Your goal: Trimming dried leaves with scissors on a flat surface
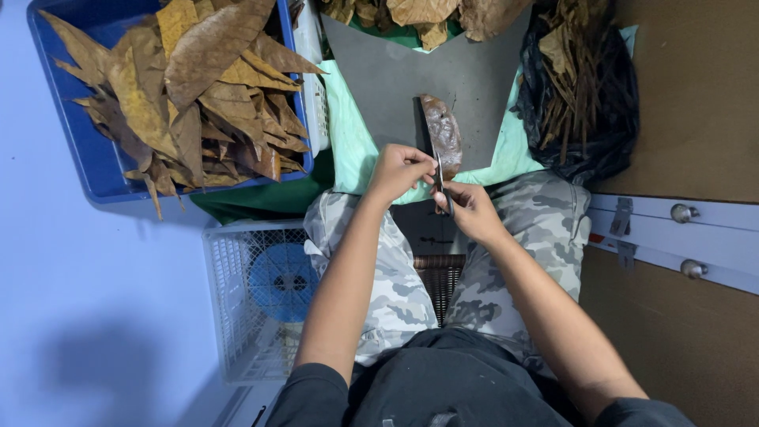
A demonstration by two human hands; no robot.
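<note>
A brown dried leaf lies on a grey board across my lap. My left hand pinches the leaf's near end at the board's edge. My right hand sits just beside it, closed on a small metal cutting tool that looks like scissors, its blade pointing at the leaf's base. The two hands almost touch. My fingers hide the lower tip of the leaf and most of the tool.
A blue crate heaped with dried brown leaves stands at the upper left. A white mesh basket holding a blue round object is below it. A black bag of leaf stems sits at the upper right. More leaves lie beyond the board.
</note>
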